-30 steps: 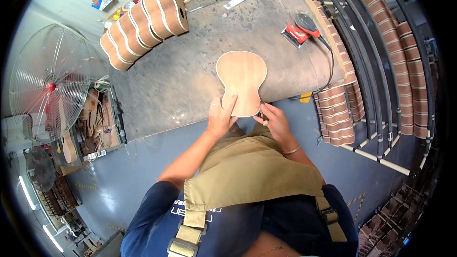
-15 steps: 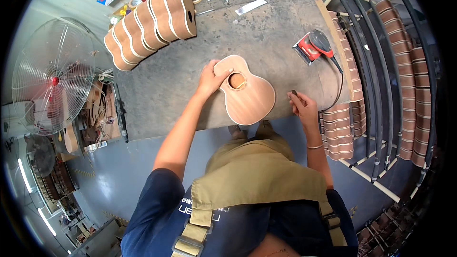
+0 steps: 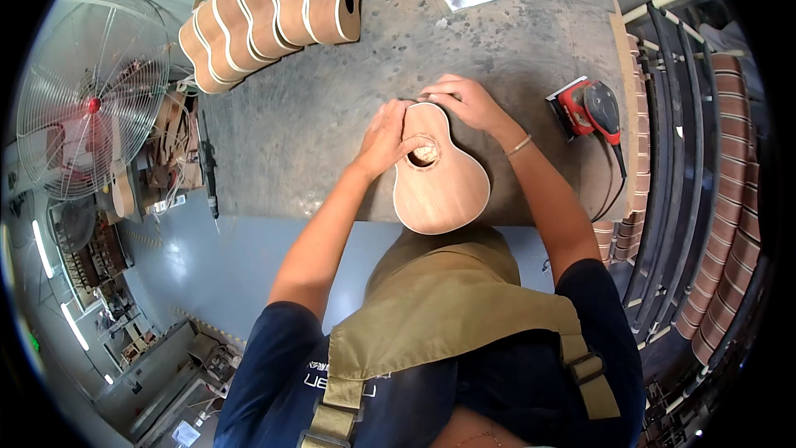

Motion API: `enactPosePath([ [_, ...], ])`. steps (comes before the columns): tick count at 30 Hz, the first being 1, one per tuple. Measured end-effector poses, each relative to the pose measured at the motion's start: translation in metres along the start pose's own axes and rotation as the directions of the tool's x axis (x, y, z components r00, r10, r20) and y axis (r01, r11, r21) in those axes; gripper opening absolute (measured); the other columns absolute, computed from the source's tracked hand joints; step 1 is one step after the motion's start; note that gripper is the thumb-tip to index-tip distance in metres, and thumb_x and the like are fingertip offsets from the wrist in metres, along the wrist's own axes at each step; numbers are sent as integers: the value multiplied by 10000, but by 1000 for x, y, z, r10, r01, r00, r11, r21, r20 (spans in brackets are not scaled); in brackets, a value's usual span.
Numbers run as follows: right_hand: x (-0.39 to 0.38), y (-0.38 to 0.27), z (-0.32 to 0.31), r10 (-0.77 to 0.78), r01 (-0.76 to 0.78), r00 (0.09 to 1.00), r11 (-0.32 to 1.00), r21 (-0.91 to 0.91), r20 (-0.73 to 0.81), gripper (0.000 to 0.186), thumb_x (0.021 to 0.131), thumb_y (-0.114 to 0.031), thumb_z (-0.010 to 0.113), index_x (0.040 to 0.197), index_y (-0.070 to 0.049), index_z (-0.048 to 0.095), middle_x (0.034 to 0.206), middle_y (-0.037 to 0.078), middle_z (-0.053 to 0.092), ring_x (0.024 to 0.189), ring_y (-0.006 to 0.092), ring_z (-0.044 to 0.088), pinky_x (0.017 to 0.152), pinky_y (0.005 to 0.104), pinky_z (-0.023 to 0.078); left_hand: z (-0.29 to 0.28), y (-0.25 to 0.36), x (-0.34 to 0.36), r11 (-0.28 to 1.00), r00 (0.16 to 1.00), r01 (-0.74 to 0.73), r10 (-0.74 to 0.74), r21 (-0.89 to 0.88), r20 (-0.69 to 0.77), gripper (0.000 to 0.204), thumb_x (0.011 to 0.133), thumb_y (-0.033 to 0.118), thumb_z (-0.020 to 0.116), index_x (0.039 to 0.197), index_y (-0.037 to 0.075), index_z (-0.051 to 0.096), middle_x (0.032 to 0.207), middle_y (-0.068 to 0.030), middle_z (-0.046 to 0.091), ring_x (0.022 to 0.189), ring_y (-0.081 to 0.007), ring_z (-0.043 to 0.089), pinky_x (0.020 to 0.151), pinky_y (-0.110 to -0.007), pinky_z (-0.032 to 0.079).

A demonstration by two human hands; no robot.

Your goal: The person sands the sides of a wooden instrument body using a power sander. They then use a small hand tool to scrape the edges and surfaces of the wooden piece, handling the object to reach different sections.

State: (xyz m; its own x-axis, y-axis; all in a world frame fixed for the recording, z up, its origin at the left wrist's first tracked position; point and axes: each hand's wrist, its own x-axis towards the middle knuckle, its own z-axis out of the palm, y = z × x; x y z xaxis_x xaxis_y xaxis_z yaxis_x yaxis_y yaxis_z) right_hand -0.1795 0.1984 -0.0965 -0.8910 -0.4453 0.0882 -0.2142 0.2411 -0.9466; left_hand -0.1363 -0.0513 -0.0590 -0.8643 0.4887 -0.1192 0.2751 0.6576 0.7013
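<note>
**At the bench edge: both hands on a small guitar body**

Near the front edge of the grey workbench (image 3: 332, 116), a small unfinished guitar body (image 3: 439, 178) lies flat with its sound hole facing up and its wide lower bout toward the person. From the body's centre, the left hand (image 3: 385, 137) sits at about ten o'clock, fingers spread and laid against the upper bout beside the sound hole. The right hand (image 3: 460, 99) is at twelve o'clock, curled over the narrow top end of the body; whether it pinches anything small between the fingers cannot be told. A bracelet circles that wrist.

At about two o'clock from the body, well apart, a red and black sander (image 3: 590, 108) rests near the bench's right edge, its cord trailing down. At eleven o'clock, a row of guitar bodies (image 3: 274, 8) stands on edge, leaning together. Far off at nine o'clock, beyond the bench, stands a wire-caged fan (image 3: 91, 99). At three o'clock, a rack (image 3: 730, 166) holds stacked bent wooden sides.
</note>
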Motion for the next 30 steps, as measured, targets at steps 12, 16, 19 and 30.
enactPosePath([
  [12,-53,-5,6,130,-132,991,990,-51,-36,211,1029,-124,720,1198,-48,823,956,63,643,900,181,625,815,311,498,11,-10,0,1000,997,-1,-1,-19,-78,770,823,515,887,1363,51,595,1239,-161,646,1200,-392,588,1049,-485,472],
  [16,-103,-20,19,158,-155,987,985,71,-41,223,1001,-150,733,1191,-90,833,922,84,622,861,213,627,777,344,500,13,-9,0,1000,995,-9,7,-21,-101,765,819,507,895,1356,48,600,1220,-169,651,1181,-389,595,1023,-483,484],
  [19,-106,-22,-2,118,-117,991,993,-16,69,225,999,-154,737,1192,-82,827,904,90,627,852,220,630,778,344,504,13,-9,3,999,995,6,-9,-35,-101,758,813,490,909,1345,47,602,1214,-174,656,1179,-396,600,1020,-488,488],
  [30,7,-16,-10,-18,19,997,1000,-17,71,222,1018,-107,698,1197,-73,826,979,102,714,909,234,657,856,357,523,13,-8,0,997,988,35,-44,-64,-148,772,777,470,943,1328,56,595,1238,-189,669,1188,-407,624,1018,-494,501],
])
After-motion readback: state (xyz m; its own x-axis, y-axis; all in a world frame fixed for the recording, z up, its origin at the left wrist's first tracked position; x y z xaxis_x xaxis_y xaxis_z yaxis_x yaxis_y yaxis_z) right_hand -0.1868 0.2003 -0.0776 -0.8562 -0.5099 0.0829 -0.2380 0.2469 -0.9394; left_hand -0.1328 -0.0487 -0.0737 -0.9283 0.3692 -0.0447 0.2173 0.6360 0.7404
